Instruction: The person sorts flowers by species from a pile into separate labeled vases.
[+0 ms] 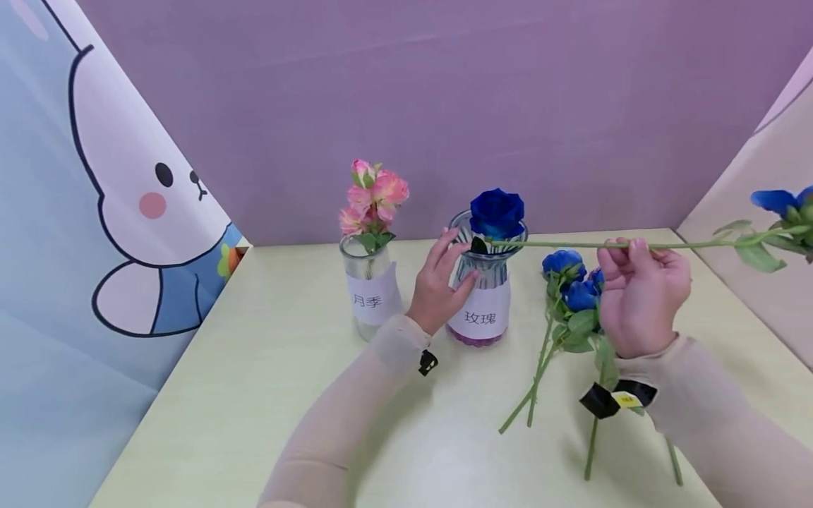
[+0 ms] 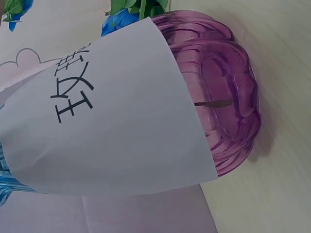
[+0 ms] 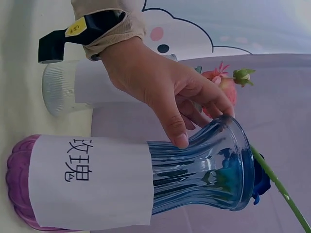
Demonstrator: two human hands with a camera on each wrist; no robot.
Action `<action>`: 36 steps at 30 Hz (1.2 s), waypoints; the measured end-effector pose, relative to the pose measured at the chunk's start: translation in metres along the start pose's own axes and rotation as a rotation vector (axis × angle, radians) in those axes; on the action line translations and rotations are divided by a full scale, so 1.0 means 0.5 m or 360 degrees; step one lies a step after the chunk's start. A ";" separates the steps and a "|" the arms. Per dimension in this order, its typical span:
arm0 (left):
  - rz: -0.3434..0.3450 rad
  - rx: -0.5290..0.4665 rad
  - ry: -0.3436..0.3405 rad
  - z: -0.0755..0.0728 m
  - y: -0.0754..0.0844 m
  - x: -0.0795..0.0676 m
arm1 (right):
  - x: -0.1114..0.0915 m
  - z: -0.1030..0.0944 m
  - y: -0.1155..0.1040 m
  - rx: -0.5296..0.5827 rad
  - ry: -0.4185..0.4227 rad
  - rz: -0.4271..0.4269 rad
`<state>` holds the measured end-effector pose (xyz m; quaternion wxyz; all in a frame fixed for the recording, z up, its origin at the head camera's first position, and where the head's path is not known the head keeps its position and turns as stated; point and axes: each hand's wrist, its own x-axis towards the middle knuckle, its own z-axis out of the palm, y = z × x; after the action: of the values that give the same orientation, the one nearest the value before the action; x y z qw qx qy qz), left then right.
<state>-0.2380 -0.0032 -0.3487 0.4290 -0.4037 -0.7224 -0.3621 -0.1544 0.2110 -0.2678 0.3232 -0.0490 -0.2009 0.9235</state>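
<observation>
I see the left hand (image 1: 441, 279) angled up and inward from its forearm, fingers and thumb spread and gently bent, resting against the rim and neck of the blue-and-purple vase (image 1: 481, 310). My right hand (image 1: 641, 300) is raised, palm side toward the head camera, thumb and fingertips pinching a green stem (image 1: 559, 245). That stem runs nearly level, its blue flower (image 1: 773, 202) at the right edge, its bare end before the vase mouth; I can't tell whether it touches the rim. A blue rose (image 1: 497, 212) stands in the vase. More blue flowers (image 1: 564, 263) lie on the counter (image 1: 279, 395) near my right wrist.
</observation>
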 end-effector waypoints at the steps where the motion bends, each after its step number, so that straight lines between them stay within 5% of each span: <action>1: 0.0002 0.0001 0.0003 0.001 0.001 0.001 | 0.001 0.004 0.001 -0.0025 -0.0008 -0.0017; 15: 0.0001 0.0019 0.0035 0.002 0.001 0.010 | 0.039 0.074 0.032 -0.0244 -0.0248 -0.0210; 28: -0.0059 0.0023 0.0009 -0.002 0.007 0.004 | 0.043 0.109 0.078 -0.0952 -0.0737 -0.0358; 36: -0.0103 0.0031 -0.0037 -0.004 0.014 0.005 | 0.038 0.101 0.090 -0.1358 -0.0943 -0.0307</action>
<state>-0.2316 -0.0013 -0.3444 0.4127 -0.3799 -0.7436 -0.3640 -0.2065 0.1736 -0.2389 0.2875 0.1055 -0.6451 0.7000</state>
